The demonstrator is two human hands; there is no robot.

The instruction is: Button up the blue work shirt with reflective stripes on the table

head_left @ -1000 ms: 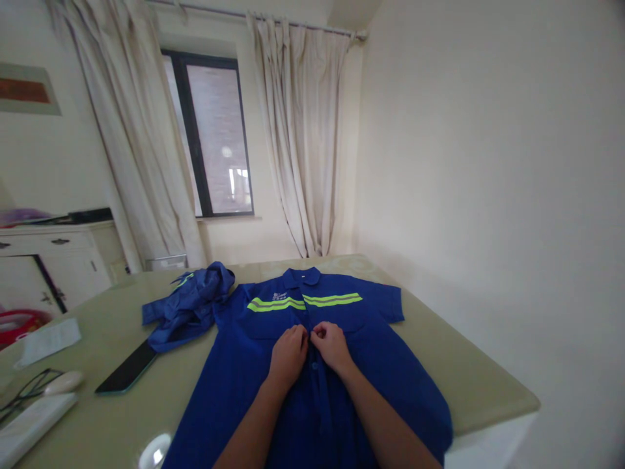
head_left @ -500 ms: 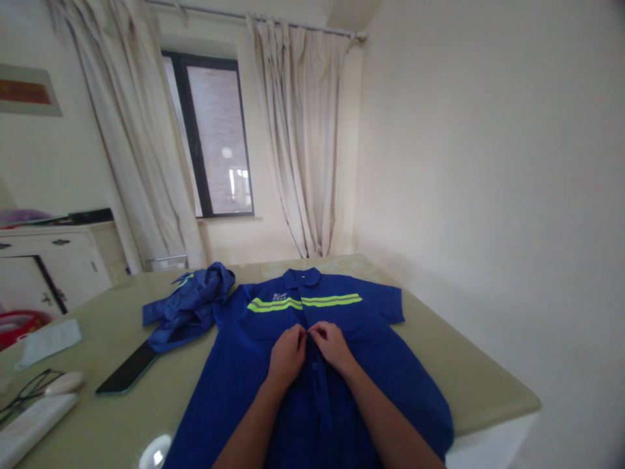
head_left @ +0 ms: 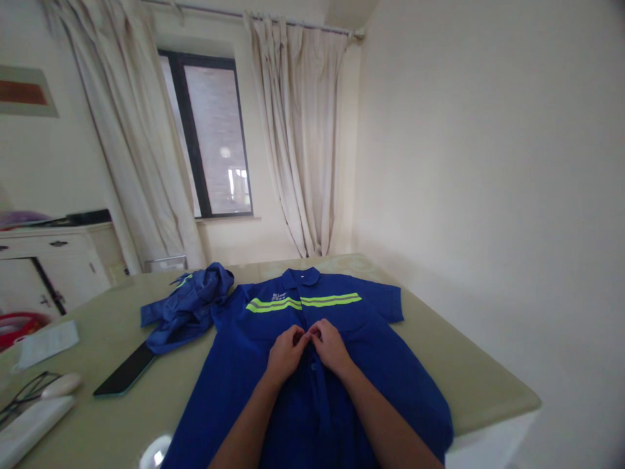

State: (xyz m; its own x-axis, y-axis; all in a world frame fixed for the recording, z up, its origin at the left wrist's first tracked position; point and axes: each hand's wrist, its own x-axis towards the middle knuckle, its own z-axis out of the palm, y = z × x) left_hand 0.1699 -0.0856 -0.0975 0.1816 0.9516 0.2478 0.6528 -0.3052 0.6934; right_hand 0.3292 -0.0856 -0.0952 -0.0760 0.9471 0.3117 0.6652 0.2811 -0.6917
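A blue short-sleeved work shirt [head_left: 381,365] with a yellow-green reflective stripe across its chest lies front up, collar away from me. Over its front opening, just below the stripe, my left hand [head_left: 287,348] and my right hand [head_left: 329,345] meet with their fingertips together. Both hands are closed in a pinch on the edge of the shirt's button placket. Whatever button may be between the fingertips is hidden. Below the hands, a button shows on the placket, and the loose front edge hangs in folds toward me.
The shirt lies on a greenish table [head_left: 469,384]. A crumpled blue garment [head_left: 195,306] touches its left sleeve side. Further left are a phone [head_left: 124,371], a face mask [head_left: 49,344], glasses [head_left: 29,391], a computer mouse [head_left: 62,385] and a white box-like object [head_left: 34,426]. A wall stands close on the right.
The fingertips of my two hands have come closer together, and the left fingers have shifted slightly. The shirt stays where it was.
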